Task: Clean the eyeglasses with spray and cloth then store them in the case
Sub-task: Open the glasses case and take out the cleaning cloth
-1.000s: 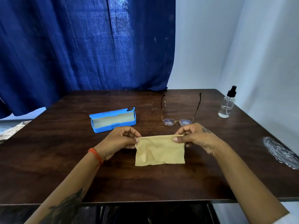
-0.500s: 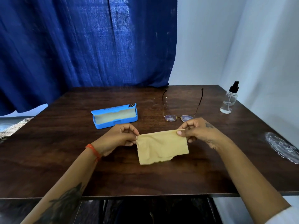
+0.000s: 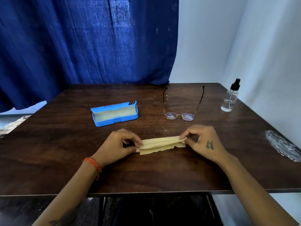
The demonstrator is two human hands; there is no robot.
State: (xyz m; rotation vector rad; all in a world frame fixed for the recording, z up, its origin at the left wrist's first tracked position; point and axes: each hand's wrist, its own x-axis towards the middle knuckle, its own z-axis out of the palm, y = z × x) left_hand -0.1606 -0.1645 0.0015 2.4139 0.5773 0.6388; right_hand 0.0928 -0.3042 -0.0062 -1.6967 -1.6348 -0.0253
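While both grips pinch folded yellow cloth (image 3: 160, 144) | zigzag hem | left hand (image 3: 117, 146), right hand (image 3: 203, 141) | seemingly microfibre

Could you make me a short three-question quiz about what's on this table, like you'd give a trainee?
1. True or false: the blue case lies open.
2. What is each hand pinching? A) spray bottle B) yellow cloth C) eyeglasses
3. What stands at the table's far right edge?

Key:
1. True; its pale lining shows.
2. B: the left hand and the right hand each pinch an end of the yellow cloth; the eyeglasses lie untouched.
3. The spray bottle.
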